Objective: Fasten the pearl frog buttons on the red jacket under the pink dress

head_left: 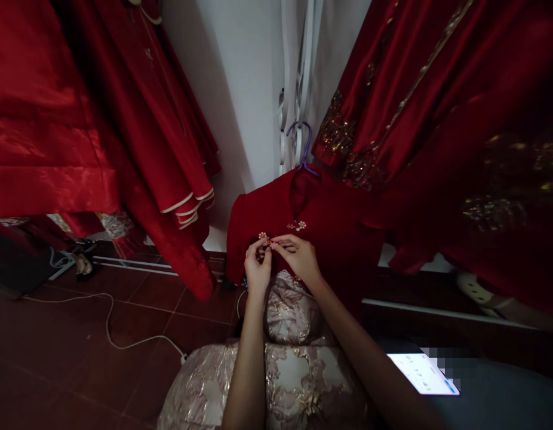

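Note:
A dark red jacket (339, 239) hangs in front of me on a purple hanger (306, 143). A gold flower-shaped clasp (297, 226) sits below its collar. Lower and to the left, a second gold flower ornament (263, 236) pokes out above the fingertips of my left hand (257, 269), which is closed in a pinch around it. Thumb and fingers pressed together, my right hand (302, 257) meets the left at the same spot. Something small and red shows between the fingertips; the right fingers hide what exactly they grip.
Red garments (146, 107) hang at left, and red gowns with gold beading (334, 128) at right. Shiny patterned fabric (298, 376) covers my lap. A lit phone (422, 373) lies on a dark surface at right. A white cable (110, 322) crosses the tiled floor.

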A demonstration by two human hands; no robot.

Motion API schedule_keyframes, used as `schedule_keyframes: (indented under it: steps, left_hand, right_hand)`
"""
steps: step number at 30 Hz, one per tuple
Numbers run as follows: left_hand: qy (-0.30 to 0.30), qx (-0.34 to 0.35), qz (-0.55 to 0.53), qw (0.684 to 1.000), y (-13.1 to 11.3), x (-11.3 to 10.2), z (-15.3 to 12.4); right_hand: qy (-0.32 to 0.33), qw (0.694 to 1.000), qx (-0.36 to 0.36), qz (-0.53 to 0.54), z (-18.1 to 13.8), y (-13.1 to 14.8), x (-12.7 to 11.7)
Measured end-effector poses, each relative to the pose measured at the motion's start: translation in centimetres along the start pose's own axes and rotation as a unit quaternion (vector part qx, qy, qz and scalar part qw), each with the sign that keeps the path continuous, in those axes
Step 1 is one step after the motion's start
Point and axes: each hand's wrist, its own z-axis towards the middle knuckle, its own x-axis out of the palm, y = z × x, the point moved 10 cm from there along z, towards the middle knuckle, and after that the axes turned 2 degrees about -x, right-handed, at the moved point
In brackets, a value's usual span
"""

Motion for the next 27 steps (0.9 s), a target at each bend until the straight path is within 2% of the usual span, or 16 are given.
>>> schedule_keyframes:
  steps: [5,10,19,27]
  left_hand:
    - [0.000,0.003,0.004,1.000,0.0,-0.1,0.1]
    - [-0.012,0.010,0.026,1.000,-0.5,-0.6,0.0]
    - [-0.014,0.047,0.085,0.995,-1.9,-0.8,-0.2]
    - [-0.002,0.060,0.105,0.993,-1.8,-0.5,-0.2]
  right_hand:
    - [0.010,0.999,0.002,-0.043,0.0,0.3,0.2]
    - [-0.012,0.997,-0.012,-0.070,-0.2,0.7,0.1]
    - [-0.026,0.995,-0.041,-0.092,-0.4,1.0,0.3]
    - [-0.039,0.993,-0.057,-0.092,-0.4,1.0,0.3]
